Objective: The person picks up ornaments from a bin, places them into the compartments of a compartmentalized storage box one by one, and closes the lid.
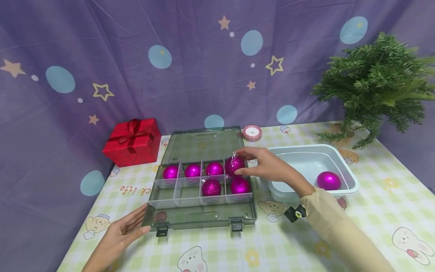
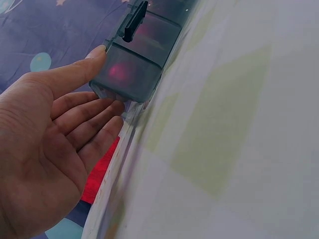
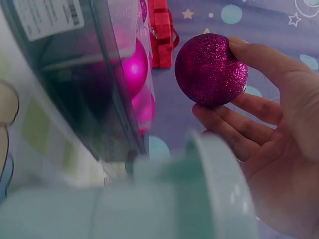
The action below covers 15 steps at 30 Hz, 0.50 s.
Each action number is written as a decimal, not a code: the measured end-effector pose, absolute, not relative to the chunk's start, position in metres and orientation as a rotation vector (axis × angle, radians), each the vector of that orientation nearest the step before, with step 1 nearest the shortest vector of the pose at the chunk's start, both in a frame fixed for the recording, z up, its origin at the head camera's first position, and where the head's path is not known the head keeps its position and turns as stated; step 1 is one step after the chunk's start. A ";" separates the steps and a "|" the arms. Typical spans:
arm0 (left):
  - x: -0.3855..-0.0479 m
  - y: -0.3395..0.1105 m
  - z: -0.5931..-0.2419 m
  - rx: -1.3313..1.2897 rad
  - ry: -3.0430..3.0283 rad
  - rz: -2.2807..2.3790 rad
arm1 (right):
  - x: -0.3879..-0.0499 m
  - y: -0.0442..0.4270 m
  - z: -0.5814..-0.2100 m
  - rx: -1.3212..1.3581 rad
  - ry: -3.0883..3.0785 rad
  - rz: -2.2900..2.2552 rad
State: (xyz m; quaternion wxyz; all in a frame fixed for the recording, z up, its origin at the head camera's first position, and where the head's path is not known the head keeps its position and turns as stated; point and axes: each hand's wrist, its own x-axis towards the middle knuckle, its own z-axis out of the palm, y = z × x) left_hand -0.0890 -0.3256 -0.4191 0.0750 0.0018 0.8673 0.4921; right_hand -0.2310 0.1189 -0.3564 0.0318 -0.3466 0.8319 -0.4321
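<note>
A glittery magenta Christmas ball (image 1: 233, 167) is pinched between the thumb and fingers of my right hand (image 1: 268, 164). It hangs over the back right compartment of a clear, smoky plastic divider box (image 1: 217, 215); the right wrist view shows the glitter ball (image 3: 207, 72) above the box wall. Other magenta balls sit in the box: three smooth ones in the back row, a glittery ball (image 1: 211, 187) and a smooth ball (image 1: 240, 185) in the middle row. My left hand (image 1: 119, 232) touches the box's front left corner, its fingers nearly straight.
Right of the box stands a pale blue tub (image 1: 353, 185) holding one smooth magenta ball (image 1: 328, 181). A red gift box (image 1: 134, 143) is at the back left, a ribbon roll (image 1: 252, 133) behind the lid. An artificial tree (image 1: 374, 83) stands back right.
</note>
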 end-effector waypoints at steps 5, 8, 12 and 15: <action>-0.089 -0.326 -0.419 0.006 2.597 1.483 | -0.232 0.103 -0.359 -1.081 2.541 -1.311; -0.089 -0.326 -0.419 -0.003 2.594 1.482 | -0.232 0.094 -0.361 -1.083 2.534 -1.310; -0.090 -0.326 -0.419 -0.014 2.586 1.479 | -0.232 0.082 -0.363 -1.074 2.521 -1.289; -0.090 -0.326 -0.419 -0.022 2.580 1.478 | -0.233 0.073 -0.364 -1.089 2.510 -1.263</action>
